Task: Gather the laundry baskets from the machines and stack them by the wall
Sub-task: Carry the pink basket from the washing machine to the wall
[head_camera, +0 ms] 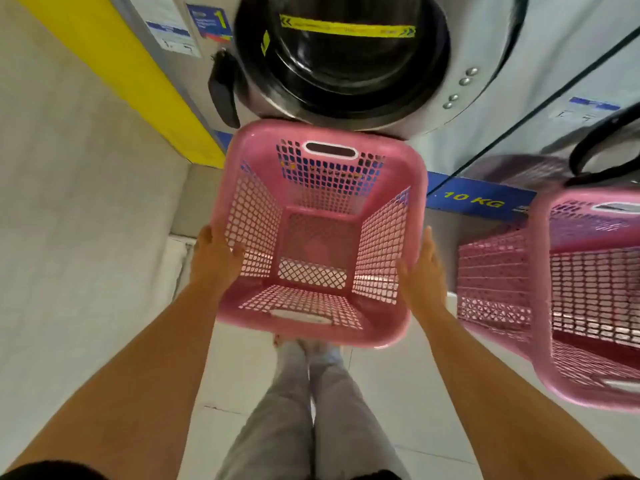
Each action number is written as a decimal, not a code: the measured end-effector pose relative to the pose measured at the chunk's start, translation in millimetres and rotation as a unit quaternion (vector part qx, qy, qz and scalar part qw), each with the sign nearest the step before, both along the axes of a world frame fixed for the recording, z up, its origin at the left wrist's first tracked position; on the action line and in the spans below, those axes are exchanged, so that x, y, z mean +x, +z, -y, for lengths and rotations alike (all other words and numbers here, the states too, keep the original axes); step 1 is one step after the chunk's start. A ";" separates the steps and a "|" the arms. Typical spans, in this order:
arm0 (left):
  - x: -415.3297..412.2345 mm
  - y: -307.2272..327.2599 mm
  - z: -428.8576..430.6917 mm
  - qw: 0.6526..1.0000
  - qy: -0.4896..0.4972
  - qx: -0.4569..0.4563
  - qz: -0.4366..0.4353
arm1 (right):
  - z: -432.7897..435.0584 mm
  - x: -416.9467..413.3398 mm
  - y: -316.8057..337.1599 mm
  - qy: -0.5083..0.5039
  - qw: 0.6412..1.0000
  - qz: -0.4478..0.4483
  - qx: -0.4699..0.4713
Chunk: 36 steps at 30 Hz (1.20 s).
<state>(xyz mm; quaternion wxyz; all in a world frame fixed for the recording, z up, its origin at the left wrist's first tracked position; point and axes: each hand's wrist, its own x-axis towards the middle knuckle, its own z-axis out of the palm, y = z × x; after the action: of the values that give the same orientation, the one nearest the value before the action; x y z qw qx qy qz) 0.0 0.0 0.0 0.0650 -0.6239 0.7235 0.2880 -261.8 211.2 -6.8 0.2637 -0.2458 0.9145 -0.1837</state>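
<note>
An empty pink mesh laundry basket [320,233] is held in front of me, below the round door of washing machine 1 [341,57]. My left hand [213,259] grips its left rim and my right hand [424,271] presses against its right rim. The basket is off the floor, above my feet. A second pink basket [568,292] stands to the right, in front of the neighbouring machine, partly cut off by the frame edge.
A tiled wall [79,202] with a yellow strip [121,64] runs along the left. The machines stand on a base with a blue "10 KG" label [474,202]. White floor tiles [398,393] lie around my legs.
</note>
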 end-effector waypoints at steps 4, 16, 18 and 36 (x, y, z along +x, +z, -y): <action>-3.1 -17.7 17.0 1.000 -0.007 -0.006 0.018 | 6.1 -2.0 -21.7 -0.014 0.999 0.004 -0.032; 4.4 -28.5 28.3 0.998 -0.052 -0.032 0.003 | 4.2 4.8 -36.0 -0.021 0.997 -0.043 -0.060; 7.7 -22.0 22.0 0.998 -0.047 -0.038 -0.005 | 1.1 3.9 -26.4 -0.002 0.997 -0.052 -0.050; 121.1 70.6 -60.8 0.989 0.106 -0.065 -0.074 | -18.8 75.5 67.5 0.093 0.992 -0.074 -0.047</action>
<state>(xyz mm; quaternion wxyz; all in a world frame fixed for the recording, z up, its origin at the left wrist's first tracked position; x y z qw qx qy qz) 121.1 60.8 70.6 -0.0608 -0.6766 0.6737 0.2910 -186.4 230.1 60.7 0.1990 -0.3551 0.8950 -0.1825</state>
